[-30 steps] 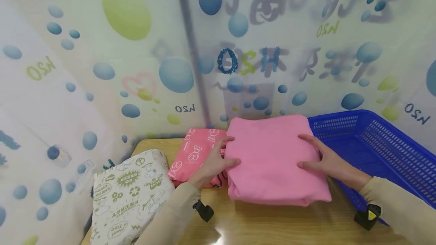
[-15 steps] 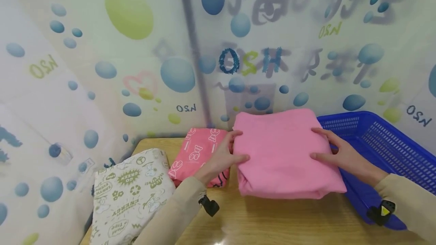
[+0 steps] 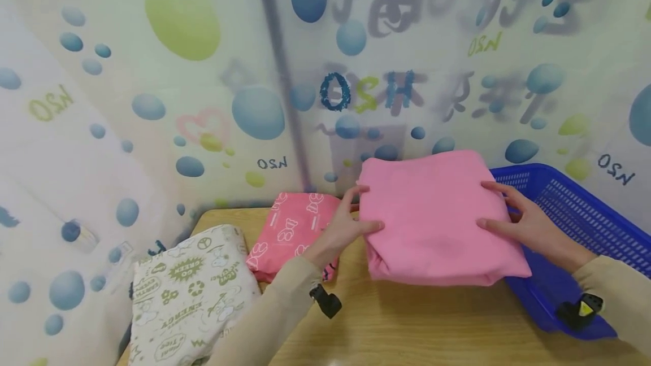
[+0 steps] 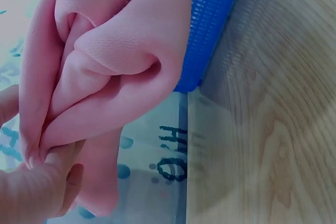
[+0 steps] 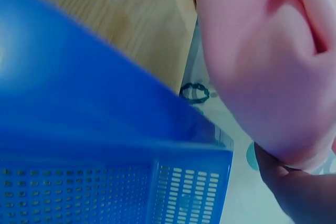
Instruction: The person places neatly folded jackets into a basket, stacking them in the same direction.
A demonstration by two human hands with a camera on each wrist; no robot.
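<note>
A thick, folded pink garment [image 3: 437, 219] is held up off the wooden table [image 3: 407, 326], beside the blue basket. My left hand [image 3: 343, 230] grips its left side, thumb on top, and my right hand [image 3: 539, 233] grips the right side likewise. In the left wrist view, rolled layers show at the end of the garment [image 4: 115, 72], close to my left thumb. Part of my right hand [image 5: 304, 195] lies against the cloth in the right wrist view. The fingers under the bundle are mostly hidden.
A blue plastic basket [image 3: 595, 219] with slotted walls stands on the right, partly behind my right arm. Coral cloth with white bear outlines [image 3: 295, 225] lies folded at the back left. Nearer, white cloth with green print [image 3: 193, 287] lies folded. A patterned curtain [image 3: 244, 44] hangs behind.
Both hands have raised the pink garment and carried it to the right, towards the basket. The coral and white cloths have stayed in place on the table.
</note>
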